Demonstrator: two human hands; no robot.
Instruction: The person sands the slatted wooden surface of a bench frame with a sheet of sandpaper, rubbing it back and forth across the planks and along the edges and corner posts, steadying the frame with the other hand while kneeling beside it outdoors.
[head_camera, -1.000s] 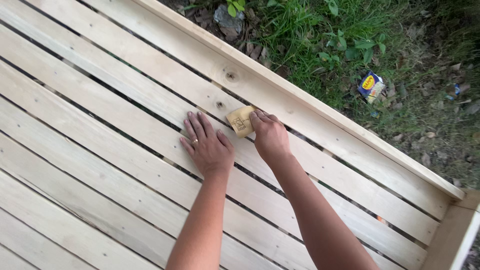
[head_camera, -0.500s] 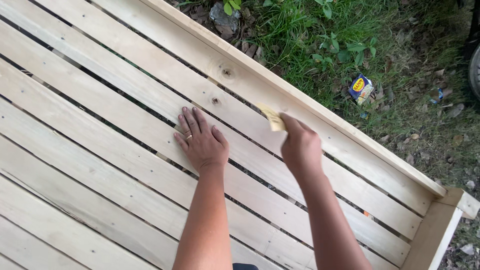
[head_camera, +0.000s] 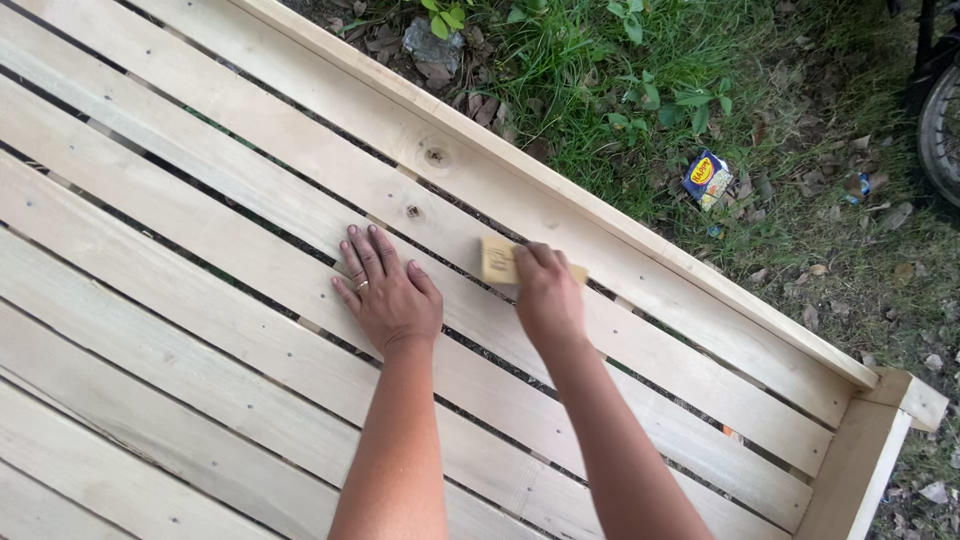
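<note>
Since the earlier frames the right hand (head_camera: 548, 295) has slid back along the board toward the left hand, carrying the sandpaper piece (head_camera: 497, 260) from out near the raised edge rail to a spot nearer the middle of the slat; a second ago it sat closer still to the left hand. Meanwhile the left hand (head_camera: 388, 292) has kept its place, flat on the wood.

Both hands rest on a slatted pallet-like wooden frame (head_camera: 200, 300) of pale, unfinished boards with dark gaps between them. With its fingers spread wide, the left hand lies palm down on one slat, holding nothing; a ring shows on one finger. Curled fingers of the right hand press the small tan sandpaper piece against the next slat up, just beside a gap. The sandpaper sticks out on both sides of the fingers, its larger visible part toward the left hand. The two hands are near each other but apart.

Two dark knots (head_camera: 434, 155) mark the boards above the left hand. A raised edge rail (head_camera: 600, 215) runs along the frame's far side, ending at a corner post (head_camera: 875, 440) at lower right. Beyond it lie grass (head_camera: 620, 60), dry leaves, a flat grey stone (head_camera: 432, 42) and a small blue and yellow wrapper (head_camera: 706, 178). Part of a wheel (head_camera: 940, 125) shows at the right edge.
</note>
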